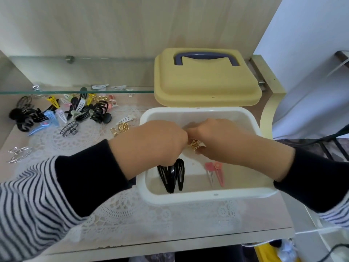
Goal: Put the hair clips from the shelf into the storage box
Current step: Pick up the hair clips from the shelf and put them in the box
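A white storage box [204,196] stands open on the shelf at centre right. Both hands are over it. My left hand [151,140] and my right hand [219,140] meet above the box, and both pinch a gold hair clip [194,145] between their fingertips. Black snap clips [172,176] and pink clips [215,173] lie on the box floor. A pile of mixed hair clips [62,112] lies on the shelf at the left, with gold clips [120,128] nearer the box.
The box's yellow lid [205,82] with a dark handle leans behind the box. A glass shelf [75,91] hangs above the clip pile. A lace mat [120,210] covers the shelf. Silver clips [18,154] lie at the far left.
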### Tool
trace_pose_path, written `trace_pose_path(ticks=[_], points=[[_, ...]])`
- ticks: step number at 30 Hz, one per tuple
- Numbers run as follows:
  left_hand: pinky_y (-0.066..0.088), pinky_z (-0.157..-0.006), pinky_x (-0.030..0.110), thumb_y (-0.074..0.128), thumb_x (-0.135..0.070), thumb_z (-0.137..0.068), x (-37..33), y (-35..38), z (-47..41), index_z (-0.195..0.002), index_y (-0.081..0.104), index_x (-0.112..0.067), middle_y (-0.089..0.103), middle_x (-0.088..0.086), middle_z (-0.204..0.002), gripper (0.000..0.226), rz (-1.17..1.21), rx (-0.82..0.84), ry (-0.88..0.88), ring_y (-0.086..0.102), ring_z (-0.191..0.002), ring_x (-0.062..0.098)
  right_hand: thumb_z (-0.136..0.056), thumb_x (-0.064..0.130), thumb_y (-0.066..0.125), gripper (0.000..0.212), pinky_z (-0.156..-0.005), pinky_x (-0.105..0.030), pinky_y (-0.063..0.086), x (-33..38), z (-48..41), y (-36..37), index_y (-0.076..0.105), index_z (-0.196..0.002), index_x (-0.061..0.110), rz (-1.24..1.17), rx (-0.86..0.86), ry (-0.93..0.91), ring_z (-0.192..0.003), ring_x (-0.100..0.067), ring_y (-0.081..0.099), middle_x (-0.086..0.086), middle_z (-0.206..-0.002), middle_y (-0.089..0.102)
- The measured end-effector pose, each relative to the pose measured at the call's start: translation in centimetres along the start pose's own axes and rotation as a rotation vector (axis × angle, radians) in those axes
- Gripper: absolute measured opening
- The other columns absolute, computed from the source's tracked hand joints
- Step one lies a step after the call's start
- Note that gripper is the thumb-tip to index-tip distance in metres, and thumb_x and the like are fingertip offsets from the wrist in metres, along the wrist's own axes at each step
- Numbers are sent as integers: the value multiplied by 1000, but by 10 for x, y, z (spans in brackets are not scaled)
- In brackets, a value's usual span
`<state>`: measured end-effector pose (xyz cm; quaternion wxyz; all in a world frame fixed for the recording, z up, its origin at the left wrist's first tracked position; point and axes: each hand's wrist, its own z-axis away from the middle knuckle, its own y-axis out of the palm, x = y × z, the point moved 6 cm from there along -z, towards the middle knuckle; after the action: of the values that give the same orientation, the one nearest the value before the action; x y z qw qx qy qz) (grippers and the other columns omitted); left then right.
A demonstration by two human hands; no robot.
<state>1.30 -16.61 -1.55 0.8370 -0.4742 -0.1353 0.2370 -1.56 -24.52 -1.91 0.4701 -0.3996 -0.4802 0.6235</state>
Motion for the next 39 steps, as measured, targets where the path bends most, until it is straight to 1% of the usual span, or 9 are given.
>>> trace_pose_path(ticks=[6,13,17,21,25,29,32,35,39], points=[[51,-80,33,51,-6,-89,-1,-2,1,-108,64,-16,65,3,-106,25,-28,-16,1,63,-95,23,-86,22,59,34,-72,-34,50,4,-3,1,55,-120,25,28,-23,-34,-109,-20,58,15,-134,49],[38,-71,28,46,-8,-92,-4,-2,10,-123,58,-20,60,0,-121,35,-199,1,7,55,-91,19,-83,22,60,31,-59,-29,42,-1,-5,6,55,-114,26,149,13,24,-102,-22,60,13,-123,55],[37,-82,27,45,-14,-95,-2,-4,18,-125,56,-26,61,-5,-120,34,-313,-72,36,57,-104,20,-82,20,63,27,-64,-30,44,-5,-4,5,58,-109,23,115,43,73,-99,-24,59,7,-115,59],[36,-102,34,46,-20,-92,6,-5,30,-116,59,-29,64,-7,-109,29,-313,-204,76,60,-100,16,-82,24,69,37,-82,-34,50,-9,2,6,59,-117,28,-28,119,141,-106,-22,59,4,-118,61],[33,-105,35,43,-36,-96,13,-15,48,-118,56,-32,62,-10,-108,26,-185,-453,127,58,-103,15,-85,27,67,30,-89,-32,47,-19,16,-14,61,-114,32,-115,90,205,-103,-8,57,16,-108,61],[45,-89,40,50,-30,-87,25,-14,70,-93,69,-26,67,-7,-87,20,-5,-790,210,64,-82,19,-87,24,65,23,-86,-28,50,-21,30,-35,64,-109,29,-282,-9,262,-92,0,59,21,-97,60],[42,-92,37,51,-15,-87,38,-3,77,-101,68,-25,65,-3,-107,25,146,-886,206,59,-92,13,-88,26,63,19,-86,-26,51,-12,36,-51,66,-107,30,-398,-119,283,-90,1,59,20,-96,63],[42,-96,41,51,-18,-91,52,6,82,-113,63,-27,55,-3,-128,26,329,-954,187,42,-93,-1,-89,27,61,16,-85,-22,49,5,31,-69,68,-103,28,-488,-251,282,-89,1,59,19,-92,64],[42,-101,40,48,-23,-94,76,23,88,-122,59,-23,49,-5,-132,30,534,-1044,69,48,-121,9,-89,23,58,16,-86,-31,50,37,15,-93,68,-102,25,-555,-456,253,-92,-8,59,10,-94,67]])
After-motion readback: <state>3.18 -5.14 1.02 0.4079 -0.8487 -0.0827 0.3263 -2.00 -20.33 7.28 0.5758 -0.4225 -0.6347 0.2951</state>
